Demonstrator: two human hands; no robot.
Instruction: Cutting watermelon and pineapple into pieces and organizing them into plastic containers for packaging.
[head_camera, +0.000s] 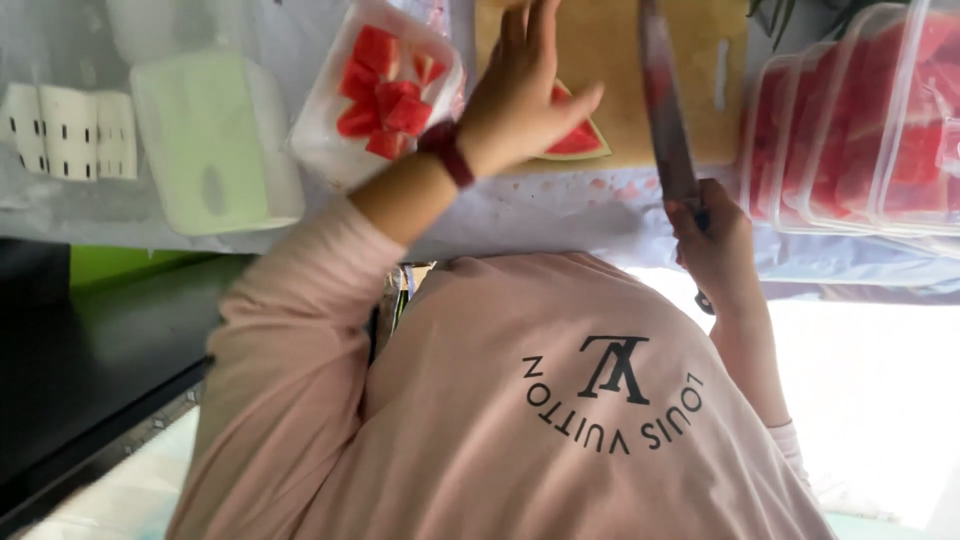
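My left hand (520, 95) rests on a watermelon wedge (582, 140) with a green rind and holds it down on a wooden cutting board (610, 60). Its fingers point away from me, and a dark red band circles the wrist. My right hand (715, 240) grips the handle of a long knife (665, 100). The wet blade reaches out over the right part of the board, to the right of the wedge and apart from it. Pink sleeves cover both arms.
A clear tray (330, 150) of red watermelon cubes sits left of the board. Stacked clear containers (850, 120) of watermelon pieces stand at the right. A pale green and white box (215, 140) lies at the left on the plastic-covered counter (560, 215). My pink shirt fills the lower frame.
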